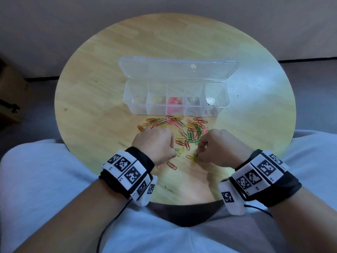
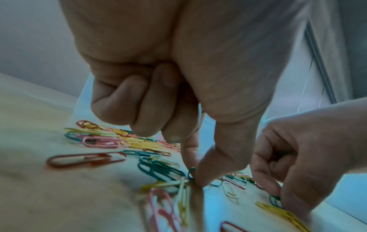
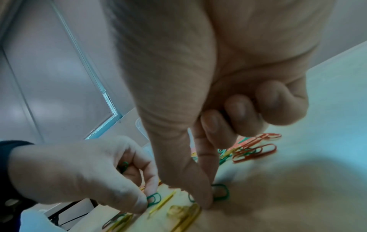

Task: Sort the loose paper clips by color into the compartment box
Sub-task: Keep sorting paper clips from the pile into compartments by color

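Note:
Loose paper clips (image 1: 184, 131) in red, yellow, green, pink and white lie scattered before the clear compartment box (image 1: 135, 106), whose lid is open. Pink clips (image 1: 174, 102) fill its middle compartment and silver ones (image 1: 193, 101) the compartment to its right. My left hand (image 1: 173, 150) pinches a green clip (image 1: 176, 149) on the table between thumb and forefinger (image 2: 195, 177). A second green clip (image 3: 124, 167) sits under its curled fingers. My right hand (image 1: 197, 152) pinches another green clip (image 3: 220, 192) against the table near yellow clips (image 1: 193, 158).
Everything sits on a round wooden table (image 1: 91, 99) with its near edge just below my wrists. The box's open lid (image 1: 178, 69) lies flat behind the box. A lone red clip (image 1: 171, 165) lies between my hands.

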Action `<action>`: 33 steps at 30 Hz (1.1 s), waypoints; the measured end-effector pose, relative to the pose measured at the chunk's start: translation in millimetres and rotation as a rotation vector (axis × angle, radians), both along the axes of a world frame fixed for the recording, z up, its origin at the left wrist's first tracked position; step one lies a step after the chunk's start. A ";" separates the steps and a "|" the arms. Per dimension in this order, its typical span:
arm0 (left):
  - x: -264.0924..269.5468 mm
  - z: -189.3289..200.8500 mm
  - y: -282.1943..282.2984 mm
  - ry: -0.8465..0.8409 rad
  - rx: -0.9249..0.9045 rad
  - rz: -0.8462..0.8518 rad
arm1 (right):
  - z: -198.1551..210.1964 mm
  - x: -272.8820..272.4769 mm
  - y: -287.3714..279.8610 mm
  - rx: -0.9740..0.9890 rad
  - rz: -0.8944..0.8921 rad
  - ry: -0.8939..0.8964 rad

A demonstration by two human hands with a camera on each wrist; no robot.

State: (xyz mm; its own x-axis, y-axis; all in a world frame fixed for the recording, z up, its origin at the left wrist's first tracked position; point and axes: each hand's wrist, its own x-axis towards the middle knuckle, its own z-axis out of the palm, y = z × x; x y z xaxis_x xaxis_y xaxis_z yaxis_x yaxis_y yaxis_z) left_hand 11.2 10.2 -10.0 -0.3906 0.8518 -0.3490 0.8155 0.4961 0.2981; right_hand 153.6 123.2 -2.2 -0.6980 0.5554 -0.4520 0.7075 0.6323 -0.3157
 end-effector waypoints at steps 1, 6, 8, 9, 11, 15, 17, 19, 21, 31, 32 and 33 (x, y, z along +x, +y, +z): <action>0.0 -0.8 -0.4 -0.007 0.006 0.001 | 0.1 0.3 -1.4 0.006 0.004 -0.002; -11.2 0.2 -1.8 -0.224 0.110 0.056 | 4.2 4.2 3.4 -0.168 -0.079 0.107; -15.4 4.2 -2.9 -0.260 0.162 0.045 | 9.0 4.5 8.7 -0.325 -0.207 0.184; -16.3 5.7 -3.4 -0.281 0.194 0.063 | 11.3 4.9 10.9 -0.427 -0.288 0.230; -17.5 5.9 -3.2 -0.319 0.248 0.083 | 14.8 5.0 13.2 -0.664 -0.433 0.342; -16.1 5.5 -3.6 -0.371 0.281 0.060 | 19.2 5.0 11.4 -0.888 -0.544 0.487; -16.0 8.5 -4.0 -0.384 0.285 0.051 | 21.5 3.3 9.7 -0.917 -0.539 0.513; -15.4 12.1 -4.3 -0.400 0.294 0.053 | 24.2 0.0 8.8 -0.924 -0.522 0.531; -15.6 14.1 -5.6 -0.447 0.319 0.068 | 24.6 -4.7 8.7 -0.894 -0.512 0.537; -67.0 65.2 12.9 -0.442 0.396 0.312 | 62.6 -79.2 17.8 -0.596 -0.319 0.448; -72.7 69.8 16.3 -0.403 0.360 0.309 | 68.0 -91.3 18.3 -0.581 -0.315 0.462; -77.0 74.2 19.3 -0.371 0.328 0.305 | 71.7 -102.9 18.6 -0.573 -0.314 0.473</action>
State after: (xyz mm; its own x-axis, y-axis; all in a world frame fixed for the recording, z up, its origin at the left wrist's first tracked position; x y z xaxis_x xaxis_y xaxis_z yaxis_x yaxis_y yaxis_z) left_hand -65.8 29.4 64.1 -0.5376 0.8063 -0.2466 0.4618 0.5263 0.7140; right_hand 50.7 141.8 69.5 -0.7363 0.5292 -0.4217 0.5358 0.0754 -0.8409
